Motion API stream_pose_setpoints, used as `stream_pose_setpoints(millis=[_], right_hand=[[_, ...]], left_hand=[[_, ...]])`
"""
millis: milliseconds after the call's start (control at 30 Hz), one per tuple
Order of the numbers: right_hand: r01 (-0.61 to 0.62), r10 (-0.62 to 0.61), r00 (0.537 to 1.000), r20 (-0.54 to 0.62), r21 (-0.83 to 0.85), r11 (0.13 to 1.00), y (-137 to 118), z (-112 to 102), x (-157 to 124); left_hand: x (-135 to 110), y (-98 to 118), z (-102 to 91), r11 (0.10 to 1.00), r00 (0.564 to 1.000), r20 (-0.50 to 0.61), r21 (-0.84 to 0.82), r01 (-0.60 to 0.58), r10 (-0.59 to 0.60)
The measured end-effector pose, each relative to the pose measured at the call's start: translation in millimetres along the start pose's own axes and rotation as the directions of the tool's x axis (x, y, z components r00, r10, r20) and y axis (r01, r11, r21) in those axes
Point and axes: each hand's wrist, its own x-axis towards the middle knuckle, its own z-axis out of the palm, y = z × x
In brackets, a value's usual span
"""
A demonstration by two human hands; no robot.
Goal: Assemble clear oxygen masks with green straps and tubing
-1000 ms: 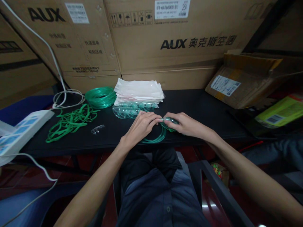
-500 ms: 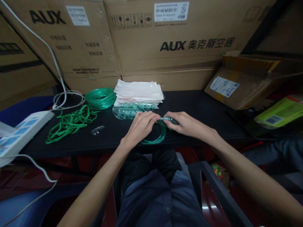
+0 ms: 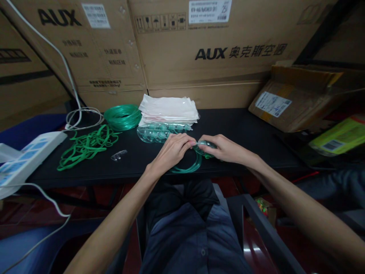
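Observation:
My left hand [image 3: 179, 147] is closed in a pinch at the end of the thin green tubing [image 3: 190, 167], whose loops lie on the table beneath it. My right hand [image 3: 218, 146] grips a clear green plastic piece [image 3: 205, 146], shaped like a breathing mask; the palm hides part of it. Fingertips of both hands nearly meet where tube and piece come together. Whether the two are joined there I cannot tell. Just behind my left hand lies a row of nested clear green masks [image 3: 154, 134], in front of a stack of white packets [image 3: 169, 108].
Left on the black table [image 3: 137, 167] are a coil of green tubing [image 3: 121, 117], tangled green straps [image 3: 85, 148], small clear pieces [image 3: 119, 155] and a white power strip [image 3: 28, 160]. Large cartons [image 3: 171, 68] stand behind. An opened carton [image 3: 285, 102] sits at right.
My hands have come slightly closer together, narrowing the gap between the fingertips. More of the green under my right hand shows. The view has shifted slightly.

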Motion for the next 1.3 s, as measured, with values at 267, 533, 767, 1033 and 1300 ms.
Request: stream_pose_setpoints(millis=[267,533,767,1033,1300], right_hand=[[-0.209,0.179,0.976,0.123,0.3,0.931,0,1,4],[-0.319,0.257,0.948,0.189,0.563,0.763,2,7,1],[-0.305,0.258,0.952,0.165,0.567,0.765,4,3,-2],[-0.313,0.264,0.95,0.17,0.54,0.781,-1,4,-3],[-0.235,0.207,0.971,0.119,0.328,0.915,-5,0,0]], left_hand=[[0,1,1.1,0.998,0.999,-0.009,0.047,-0.038,0.039],[-1,6,-0.1,1.0,1.0,-0.016,-0.006,0.004,-0.004],[-3,7,0.5,0.998,0.996,-0.074,0.035,0.055,-0.052],[-2,5,1.2,0.998,0.995,-0.099,0.059,0.037,-0.031],[-2,7,-1.0,0.996,0.997,-0.061,0.078,0.047,-0.042]])
